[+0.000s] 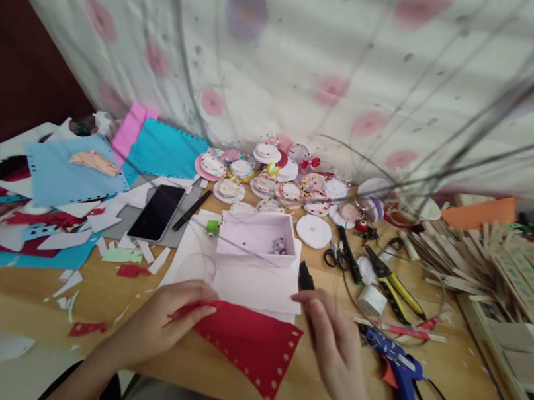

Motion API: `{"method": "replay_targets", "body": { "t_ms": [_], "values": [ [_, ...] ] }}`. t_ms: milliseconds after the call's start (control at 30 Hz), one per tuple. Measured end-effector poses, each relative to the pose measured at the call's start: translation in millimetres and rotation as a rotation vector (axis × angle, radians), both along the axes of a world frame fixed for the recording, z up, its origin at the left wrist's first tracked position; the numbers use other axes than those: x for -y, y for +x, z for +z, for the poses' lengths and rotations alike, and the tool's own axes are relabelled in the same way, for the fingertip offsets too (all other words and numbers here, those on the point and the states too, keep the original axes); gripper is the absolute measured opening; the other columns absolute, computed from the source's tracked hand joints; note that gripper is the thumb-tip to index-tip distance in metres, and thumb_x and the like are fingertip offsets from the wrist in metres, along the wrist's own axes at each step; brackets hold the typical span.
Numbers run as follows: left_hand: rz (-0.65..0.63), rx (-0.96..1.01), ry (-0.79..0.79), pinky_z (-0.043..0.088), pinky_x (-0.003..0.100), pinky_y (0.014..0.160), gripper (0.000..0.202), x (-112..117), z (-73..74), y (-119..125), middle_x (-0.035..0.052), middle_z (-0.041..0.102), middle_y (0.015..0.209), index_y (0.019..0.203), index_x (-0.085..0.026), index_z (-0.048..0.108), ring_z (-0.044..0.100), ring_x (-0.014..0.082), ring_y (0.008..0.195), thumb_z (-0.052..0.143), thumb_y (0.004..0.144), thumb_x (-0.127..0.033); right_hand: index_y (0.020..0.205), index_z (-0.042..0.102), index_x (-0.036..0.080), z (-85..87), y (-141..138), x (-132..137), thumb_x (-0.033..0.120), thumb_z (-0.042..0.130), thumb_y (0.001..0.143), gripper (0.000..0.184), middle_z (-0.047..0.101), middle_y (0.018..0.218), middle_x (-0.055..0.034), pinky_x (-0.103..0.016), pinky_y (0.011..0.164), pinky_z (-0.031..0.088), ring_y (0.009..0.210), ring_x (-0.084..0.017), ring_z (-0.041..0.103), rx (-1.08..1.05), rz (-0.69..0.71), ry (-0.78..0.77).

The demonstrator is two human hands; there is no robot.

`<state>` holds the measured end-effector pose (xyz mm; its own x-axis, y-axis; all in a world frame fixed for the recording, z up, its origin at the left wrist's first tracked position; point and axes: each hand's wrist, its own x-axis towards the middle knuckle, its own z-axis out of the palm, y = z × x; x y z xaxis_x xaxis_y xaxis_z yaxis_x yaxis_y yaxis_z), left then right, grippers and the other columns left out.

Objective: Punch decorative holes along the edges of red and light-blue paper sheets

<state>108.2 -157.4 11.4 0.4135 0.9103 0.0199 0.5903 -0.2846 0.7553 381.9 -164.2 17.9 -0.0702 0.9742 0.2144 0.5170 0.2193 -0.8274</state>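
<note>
A red sheet (256,339) with punched holes along its edges is pinched in my left hand (174,313), its free end hanging over the table's front. To the right, my right hand (331,337) is closed around a slim black tool (306,276). Fingers cover much of the tool, so its kind is unclear. Past both hands, white paper (254,285) lies under a shallow white box (254,235) with small coloured bits in one corner. A round white disc (313,231) and small black scissors (336,257) lie close to the box.
Stacked little paper hats (270,177) line the back. On the left are blue sheets (169,148), paper scraps (65,240) and a phone (157,212). To the right lie yellow-handled pliers (397,286), a blue glue gun (396,373) with its cord, and wooden sticks (454,251).
</note>
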Motion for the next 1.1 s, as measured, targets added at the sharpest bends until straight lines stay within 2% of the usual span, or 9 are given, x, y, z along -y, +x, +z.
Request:
{"method": "replay_targets", "body": {
  "t_ms": [133,233,333,433,600,700,800,900,1100],
  "values": [
    [-0.044,-0.048,0.155,0.04,0.033,0.102,0.023,-38.4,-8.2,5.9,0.0081,0.052,0.136,0.098,-0.02,0.065,0.053,0.0207,0.12,0.044,0.094,-0.027,0.106,0.058,0.018,-16.6,32.9,-40.5,0.037,0.037,0.094,0.03,0.06,0.096,-0.0105,-0.042,0.085,0.042,0.095,-0.026,0.055,0.396,-0.079,0.102],
    [-0.046,-0.161,0.215,0.044,0.034,0.097,0.024,-60.5,-17.2,10.4,0.0084,0.052,0.136,0.102,-0.021,0.063,0.058,0.021,0.113,0.042,0.094,-0.029,0.122,0.05,0.012,-27.0,43.4,-64.9,0.039,0.049,0.087,0.044,0.046,0.127,-0.0217,-0.058,0.095,0.033,0.118,-0.039,0.04,0.705,-0.204,0.251],
    [-0.105,-0.235,0.237,0.05,0.029,0.085,0.024,-67.0,-20.2,13.1,0.0049,0.065,0.116,0.102,-0.022,0.062,0.065,0.0175,0.098,0.04,0.094,-0.026,0.127,0.045,0.012,-24.1,41.6,-75.2,0.027,0.048,0.087,0.043,0.033,0.14,-0.0216,-0.057,0.1,0.03,0.129,-0.038,0.031,0.721,-0.151,0.364],
    [-0.136,-0.288,0.314,0.05,0.03,0.082,0.025,-55.4,-16.4,10.1,0.0061,0.067,0.107,0.102,-0.02,0.062,0.065,0.019,0.092,0.041,0.089,-0.015,0.118,0.05,0.017,-8.7,31.8,-80.4,0.016,0.043,0.087,0.032,0.041,0.134,-0.0175,-0.05,0.098,0.036,0.124,-0.031,0.04,0.588,-0.015,0.383],
    [-0.184,-0.377,0.381,0.051,0.035,0.081,0.041,-17.9,-8.8,0.6,0.0077,0.065,0.118,0.11,-0.019,0.06,0.064,0.0228,0.094,0.042,0.077,-0.003,0.103,0.057,0.016,24.7,-18.7,-106.9,0.01,0.04,0.087,0.025,0.054,0.114,-0.0142,-0.039,0.091,0.044,0.107,-0.023,0.052,0.428,0.319,0.357],
    [-0.191,-0.385,0.357,0.052,0.034,0.079,0.045,-0.9,-6.5,0.2,0.0061,0.067,0.115,0.107,-0.019,0.061,0.065,0.022,0.091,0.042,0.071,0.0,0.108,0.057,0.016,36.8,-75.0,-130.0,0.017,0.043,0.089,0.023,0.056,0.114,-0.0115,-0.037,0.094,0.042,0.109,-0.022,0.052,0.594,0.53,0.192],
    [-0.184,-0.373,0.355,0.052,0.034,0.076,0.044,8.6,-6.7,2.5,0.006,0.068,0.114,0.105,-0.019,0.061,0.065,0.0219,0.087,0.042,0.07,0.0,0.112,0.056,0.013,33.7,-133.1,-149.7,0.032,0.05,0.09,0.03,0.058,0.112,-0.0141,-0.041,0.091,0.045,0.107,-0.026,0.054,0.765,0.578,-0.02],
    [-0.185,-0.341,0.335,0.051,0.033,0.073,0.042,13.4,-7.8,4.7,0.0065,0.067,0.114,0.106,-0.018,0.06,0.064,0.0206,0.084,0.043,0.072,-0.001,0.108,0.058,0.009,19.6,-172.9,-165.8,0.031,0.059,0.087,0.031,0.061,0.108,-0.0136,-0.04,0.079,0.051,0.096,-0.024,0.06,0.858,0.602,-0.177],
    [-0.163,-0.275,0.309,0.051,0.033,0.074,0.04,21.5,-5.3,8.6,0.0061,0.068,0.111,0.103,-0.018,0.06,0.064,0.0199,0.085,0.042,0.072,0.0,0.107,0.059,0.012,11.0,-175.2,-180.1,0.029,0.06,0.087,0.026,0.062,0.107,-0.0088,-0.036,0.079,0.051,0.094,-0.02,0.061,0.774,0.645,-0.23]
  ]
}}
